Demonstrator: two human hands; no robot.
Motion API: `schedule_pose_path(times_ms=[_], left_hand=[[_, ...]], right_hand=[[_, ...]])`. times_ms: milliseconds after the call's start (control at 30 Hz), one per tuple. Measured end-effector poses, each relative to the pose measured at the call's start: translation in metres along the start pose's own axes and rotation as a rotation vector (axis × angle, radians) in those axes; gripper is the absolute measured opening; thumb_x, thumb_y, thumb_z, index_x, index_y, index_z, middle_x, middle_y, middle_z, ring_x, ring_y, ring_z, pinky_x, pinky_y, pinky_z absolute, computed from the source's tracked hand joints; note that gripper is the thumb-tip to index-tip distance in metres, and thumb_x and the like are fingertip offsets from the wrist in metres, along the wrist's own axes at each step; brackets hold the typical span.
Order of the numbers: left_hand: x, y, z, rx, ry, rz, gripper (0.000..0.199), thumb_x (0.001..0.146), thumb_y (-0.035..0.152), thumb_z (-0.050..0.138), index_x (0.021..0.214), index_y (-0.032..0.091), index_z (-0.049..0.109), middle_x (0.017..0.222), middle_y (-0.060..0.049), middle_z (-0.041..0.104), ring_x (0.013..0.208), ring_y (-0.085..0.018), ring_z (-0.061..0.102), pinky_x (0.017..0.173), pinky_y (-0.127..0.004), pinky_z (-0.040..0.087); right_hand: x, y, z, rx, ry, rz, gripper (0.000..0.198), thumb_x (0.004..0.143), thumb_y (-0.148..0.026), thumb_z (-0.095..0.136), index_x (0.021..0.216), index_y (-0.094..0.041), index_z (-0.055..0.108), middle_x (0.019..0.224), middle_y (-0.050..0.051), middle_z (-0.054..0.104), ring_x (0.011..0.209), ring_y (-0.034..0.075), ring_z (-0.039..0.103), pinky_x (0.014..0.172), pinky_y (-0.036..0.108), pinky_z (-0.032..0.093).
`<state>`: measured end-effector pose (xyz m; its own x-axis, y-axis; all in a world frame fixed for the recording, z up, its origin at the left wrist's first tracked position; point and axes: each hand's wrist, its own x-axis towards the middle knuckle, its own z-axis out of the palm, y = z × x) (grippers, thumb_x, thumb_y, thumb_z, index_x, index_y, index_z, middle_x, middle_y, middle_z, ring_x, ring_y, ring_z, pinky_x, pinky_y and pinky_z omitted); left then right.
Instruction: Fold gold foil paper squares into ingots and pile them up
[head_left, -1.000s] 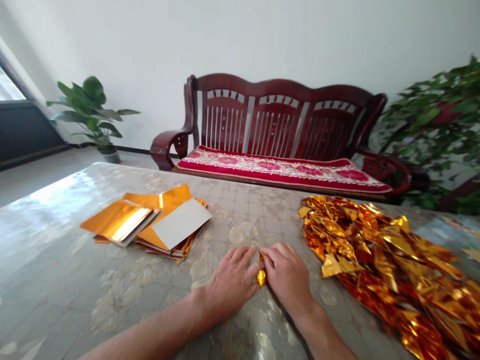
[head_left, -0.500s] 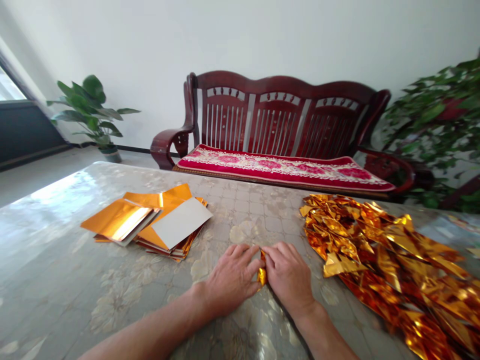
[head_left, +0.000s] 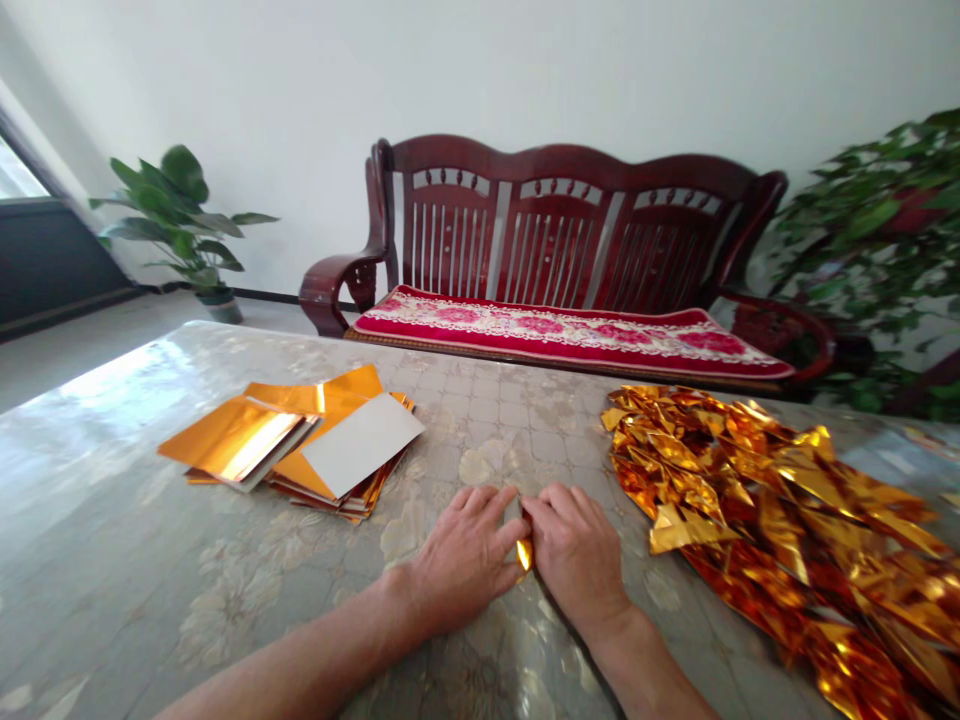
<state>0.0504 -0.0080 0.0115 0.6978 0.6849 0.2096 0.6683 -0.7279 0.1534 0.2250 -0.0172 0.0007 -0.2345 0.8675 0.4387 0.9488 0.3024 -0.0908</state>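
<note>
A small piece of gold foil paper (head_left: 524, 554) lies on the table between my two hands, mostly covered by them. My left hand (head_left: 466, 550) presses down over its left side, thumb and forefinger bent around it. From the other side my right hand (head_left: 574, 552) grips the paper's edge, with the fingers curled and the fingertips hidden. Left of my hands is a loose stack of gold foil sheets (head_left: 229, 436), with one sheet's plain white back (head_left: 364, 444) facing up. A large heap of folded gold foil pieces (head_left: 757, 500) spreads to the right.
The table (head_left: 247, 560) has a clear patterned cover. Beyond its far edge stands a dark red wooden bench (head_left: 551, 225) with a red floral runner (head_left: 577, 325). A clear plastic bag (head_left: 900, 455) lies behind the heap. Potted plants (head_left: 180, 215) stand at both sides.
My hands stay nearly in place around the foil paper. Less of its gold shows at the top between my fingers now. The view has shifted very slightly.
</note>
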Motion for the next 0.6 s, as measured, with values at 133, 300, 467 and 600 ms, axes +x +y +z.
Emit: schedule_pose_path(times_ms=[133,300,467,600], left_hand=[[0.0003,0.0,-0.0005,0.001,-0.004,0.002,0.032,0.093,0.036,0.058,0.123,0.026,0.054,0.139,-0.006,0.048,0.123,-0.026,0.044,0.105,-0.043,0.041],[0.0009,0.0012,-0.002,0.004,-0.01,0.001,0.033,0.094,0.035,0.057,0.125,0.025,0.052,0.14,-0.007,0.047,0.123,-0.027,0.045,0.105,-0.044,0.042],[0.0011,0.0021,-0.0029,-0.003,-0.02,0.006,0.036,0.092,0.033,0.059,0.126,0.025,0.051,0.138,-0.007,0.049,0.123,-0.027,0.045,0.104,-0.044,0.043],[0.0008,0.0021,-0.0022,-0.001,-0.018,0.006,0.033,0.093,0.033,0.058,0.124,0.024,0.052,0.138,-0.006,0.049,0.123,-0.027,0.045,0.104,-0.044,0.043]], right_hand=[[-0.0005,-0.0003,0.0007,-0.017,-0.008,-0.005,0.015,0.091,-0.016,0.058,0.091,-0.025,0.069,0.082,0.004,0.062,0.083,0.021,0.05,0.075,0.033,0.033],[-0.0005,-0.0006,0.0015,-0.019,-0.023,0.001,0.014,0.09,-0.014,0.06,0.091,-0.024,0.069,0.083,0.003,0.061,0.084,0.02,0.05,0.076,0.032,0.034],[-0.0002,-0.0027,-0.0011,-0.021,-0.052,-0.002,0.013,0.091,-0.014,0.059,0.091,-0.023,0.068,0.084,0.003,0.061,0.083,0.02,0.051,0.075,0.031,0.034],[-0.0002,-0.0036,-0.0015,-0.02,-0.064,0.002,0.014,0.091,-0.013,0.059,0.091,-0.022,0.068,0.085,0.003,0.061,0.084,0.019,0.052,0.075,0.03,0.034]])
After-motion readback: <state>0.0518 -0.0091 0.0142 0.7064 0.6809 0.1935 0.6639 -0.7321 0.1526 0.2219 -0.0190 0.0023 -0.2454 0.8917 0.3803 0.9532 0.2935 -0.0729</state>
